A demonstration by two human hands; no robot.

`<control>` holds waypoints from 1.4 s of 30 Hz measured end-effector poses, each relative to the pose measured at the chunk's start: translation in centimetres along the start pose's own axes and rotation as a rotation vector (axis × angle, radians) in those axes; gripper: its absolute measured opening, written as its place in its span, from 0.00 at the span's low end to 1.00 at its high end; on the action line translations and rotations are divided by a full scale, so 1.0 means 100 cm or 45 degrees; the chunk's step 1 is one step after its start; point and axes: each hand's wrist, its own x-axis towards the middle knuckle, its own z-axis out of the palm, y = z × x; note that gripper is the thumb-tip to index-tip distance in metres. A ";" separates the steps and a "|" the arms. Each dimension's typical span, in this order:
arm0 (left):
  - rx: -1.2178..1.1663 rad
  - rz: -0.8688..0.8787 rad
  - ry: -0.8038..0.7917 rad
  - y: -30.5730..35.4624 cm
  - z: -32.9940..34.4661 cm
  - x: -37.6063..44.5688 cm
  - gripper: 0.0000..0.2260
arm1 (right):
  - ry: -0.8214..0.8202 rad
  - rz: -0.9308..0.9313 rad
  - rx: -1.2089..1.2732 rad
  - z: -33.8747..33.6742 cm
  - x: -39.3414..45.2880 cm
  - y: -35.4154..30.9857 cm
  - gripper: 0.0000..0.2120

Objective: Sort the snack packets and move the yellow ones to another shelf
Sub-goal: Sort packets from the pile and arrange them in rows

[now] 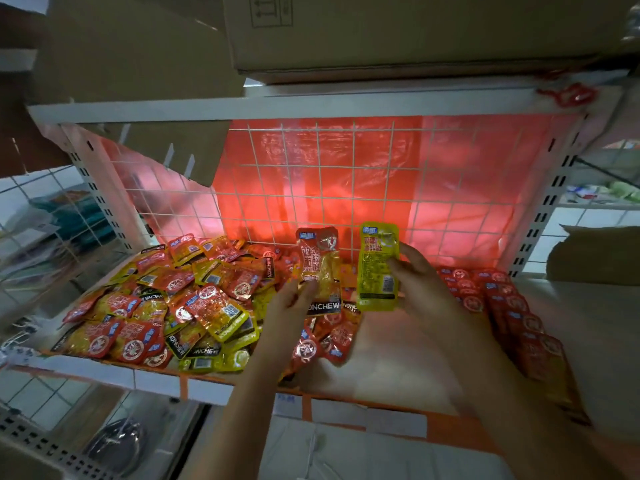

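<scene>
- The shelf (398,344) carries a loose heap of mixed packets (166,306) over its left half, up to the front edge, and neat rows of red packets (502,306) along its right edge; the middle is mostly bare.
- The step in hand looks like sorting: two packets are lifted for comparison, near the back grid.
- The right hand (420,275) pinches a yellow packet (378,268) upright by its lower right side.
- The left hand (294,299) grips a red-and-yellow packet (320,268), just left of the yellow one, not touching.
- Next, I'd judge, the yellow packet must leave for another shelf, the other rejoin its kind.
</scene>
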 end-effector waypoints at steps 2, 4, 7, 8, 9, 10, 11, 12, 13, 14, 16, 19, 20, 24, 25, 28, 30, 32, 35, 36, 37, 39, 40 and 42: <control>-0.099 -0.012 -0.012 0.002 0.013 -0.011 0.09 | -0.015 0.060 0.161 -0.004 -0.018 0.000 0.12; -0.200 -0.051 -0.014 0.007 0.025 -0.022 0.07 | -0.057 0.130 0.231 -0.007 -0.036 -0.001 0.10; -0.192 -0.047 -0.015 0.011 0.038 -0.032 0.09 | -0.166 0.210 0.205 -0.009 -0.056 -0.003 0.09; -0.183 -0.025 -0.028 0.011 0.041 -0.034 0.07 | -0.206 0.222 0.234 -0.009 -0.061 -0.005 0.07; -0.174 -0.015 -0.047 0.012 0.044 -0.037 0.04 | -0.248 0.218 0.257 -0.011 -0.065 -0.004 0.05; -0.183 -0.021 -0.060 0.012 0.046 -0.039 0.02 | -0.288 0.208 0.278 -0.013 -0.068 -0.005 0.08; -0.205 -0.022 -0.080 0.013 0.048 -0.042 0.04 | -0.302 0.187 0.309 -0.017 -0.070 -0.004 0.15; -0.232 -0.011 -0.115 0.012 0.048 -0.044 0.06 | -0.265 0.179 0.385 -0.020 -0.070 -0.003 0.21; -0.266 0.002 -0.149 0.013 0.050 -0.047 0.06 | -0.191 0.186 0.489 -0.025 -0.070 -0.002 0.24; -0.297 0.000 -0.169 0.013 0.050 -0.050 0.06 | -0.124 0.194 0.580 -0.030 -0.070 0.000 0.25; -0.301 -0.029 -0.161 0.013 0.055 -0.054 0.06 | -0.112 0.190 0.594 -0.033 -0.073 0.001 0.22; -0.300 -0.036 -0.134 0.017 0.067 -0.059 0.11 | -0.034 0.071 0.242 -0.024 -0.078 0.014 0.15; -0.297 -0.046 -0.133 0.016 0.071 -0.060 0.11 | 0.046 0.034 0.134 -0.021 -0.079 0.016 0.15; -0.252 -0.096 -0.096 0.011 0.074 -0.060 0.15 | 0.200 -0.103 -0.320 -0.017 -0.084 0.023 0.11; -0.230 -0.096 -0.097 0.009 0.074 -0.060 0.15 | 0.225 -0.130 -0.449 -0.018 -0.086 0.024 0.10; -0.221 -0.102 -0.099 0.007 0.076 -0.061 0.15 | 0.243 -0.142 -0.606 -0.017 -0.089 0.027 0.12; -0.224 -0.087 -0.104 0.010 0.077 -0.060 0.15 | 0.171 -0.114 -0.610 -0.015 -0.090 0.028 0.23; -0.242 -0.056 -0.130 0.013 0.076 -0.059 0.16 | 0.079 -0.095 -0.678 -0.015 -0.089 0.029 0.33; -0.203 -0.021 -0.099 0.017 0.075 -0.055 0.16 | -0.021 -0.094 -0.614 -0.018 -0.092 0.020 0.31; -0.211 -0.016 -0.072 0.018 0.075 -0.053 0.16 | -0.038 -0.109 -0.570 -0.020 -0.094 0.016 0.30; -0.226 -0.016 -0.057 0.019 0.075 -0.053 0.16 | -0.046 -0.118 -0.535 -0.022 -0.095 0.012 0.29; -0.258 -0.005 -0.048 0.023 0.076 -0.053 0.16 | -0.075 -0.111 -0.519 -0.023 -0.097 0.007 0.28; -0.255 0.014 -0.043 0.025 0.077 -0.053 0.16 | -0.111 -0.113 -0.534 -0.020 -0.098 0.006 0.27; -0.240 0.052 -0.058 0.028 0.078 -0.054 0.17 | -0.192 -0.149 -0.591 -0.018 -0.100 0.006 0.26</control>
